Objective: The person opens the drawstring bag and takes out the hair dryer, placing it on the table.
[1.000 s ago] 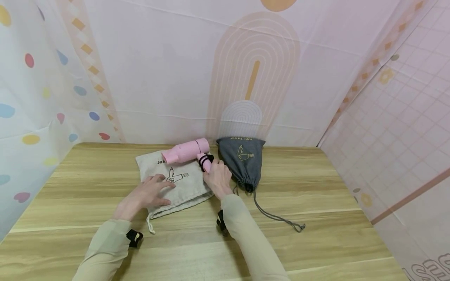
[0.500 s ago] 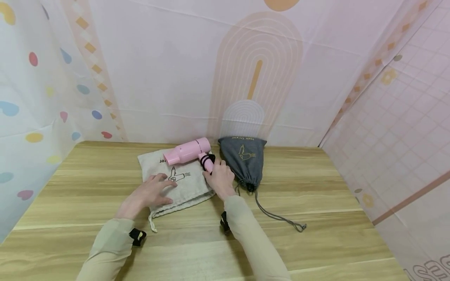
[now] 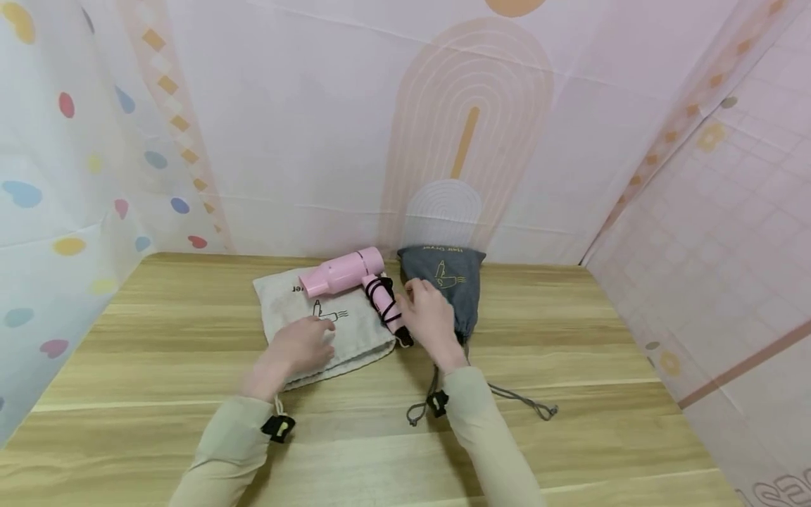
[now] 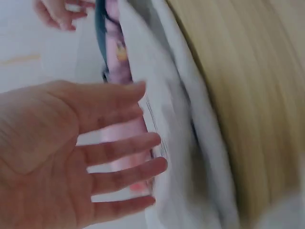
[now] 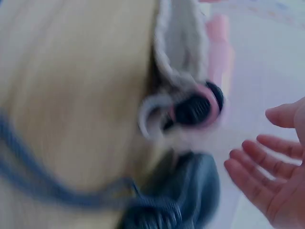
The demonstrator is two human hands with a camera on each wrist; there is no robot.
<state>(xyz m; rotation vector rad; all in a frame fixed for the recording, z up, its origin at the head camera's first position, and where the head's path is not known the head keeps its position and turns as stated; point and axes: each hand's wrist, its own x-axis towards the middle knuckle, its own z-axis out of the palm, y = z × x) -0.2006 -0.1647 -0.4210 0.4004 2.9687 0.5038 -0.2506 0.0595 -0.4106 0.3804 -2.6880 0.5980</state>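
A pink hair dryer [image 3: 342, 273] with a black cord wrapped round its handle lies across a light grey drawstring bag [image 3: 279, 296]. My left hand [image 3: 300, 345] hovers over the lower part of that bag; the left wrist view shows its fingers straight and spread, with nothing in them. My right hand [image 3: 431, 317] is beside the dryer handle [image 3: 384, 299], overlapping the dark grey drawstring bag [image 3: 465, 282] in the head view. In the right wrist view its fingers [image 5: 259, 167] are extended and hold nothing. The cord end sticks out past the light bag's edge.
Grey drawstrings [image 3: 519, 400] trail from the dark bag toward the front of the wooden table [image 3: 355, 451]. Behind the table hangs a patterned cloth backdrop [image 3: 304, 127], with more cloth at the left and right sides.
My right hand has let go of the dryer's handle and moved right, over the dark bag. My left hand has shifted right and lifted from the light bag. The dryer stays put.
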